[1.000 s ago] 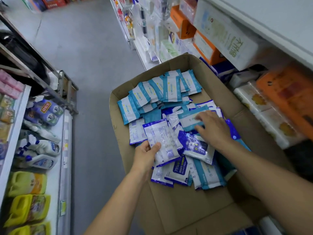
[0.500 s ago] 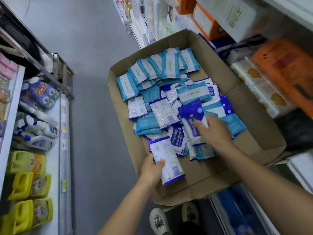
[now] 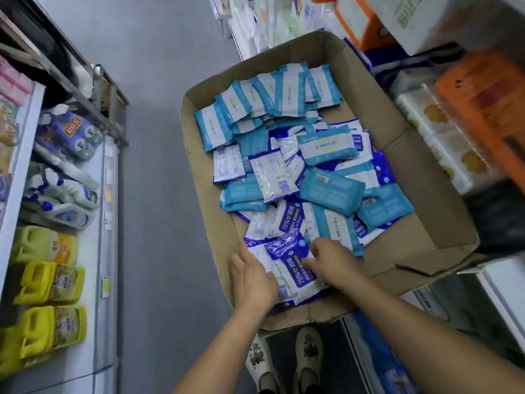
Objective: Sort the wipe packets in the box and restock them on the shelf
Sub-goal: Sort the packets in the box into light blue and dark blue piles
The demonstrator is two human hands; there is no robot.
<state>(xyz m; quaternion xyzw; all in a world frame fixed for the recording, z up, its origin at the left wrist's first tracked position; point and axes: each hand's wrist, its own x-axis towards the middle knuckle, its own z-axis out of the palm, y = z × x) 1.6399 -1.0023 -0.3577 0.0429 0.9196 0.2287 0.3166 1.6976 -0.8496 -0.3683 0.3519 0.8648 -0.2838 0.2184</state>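
Your dark-blue 75% wipe packet (image 3: 295,265) sits on a small stack at the near-left corner of the cardboard box (image 3: 426,194), and both your hands are on it. Your left hand (image 3: 252,277) lies over the stack's left edge, fingers curled down onto the packets; whether they wrap under the stack I cannot tell from here. Your right hand (image 3: 332,261) comes in from the other side, fingertips pinching the top packet's right edge. The two hands are close together, only that packet between them.

Beyond them, the loose wipe packets (image 3: 312,183) fill the middle of the box in a jumble, light-blue and dark-blue mixed, some face down with barcodes up. At the far end, a fanned row of light-blue packets (image 3: 264,109) overlaps neatly.

The box rests across the aisle, your white shoes (image 3: 284,362) just under its near edge. Yellow jugs (image 3: 48,305) line the left shelf; tissue packs (image 3: 434,137) stack on the right.
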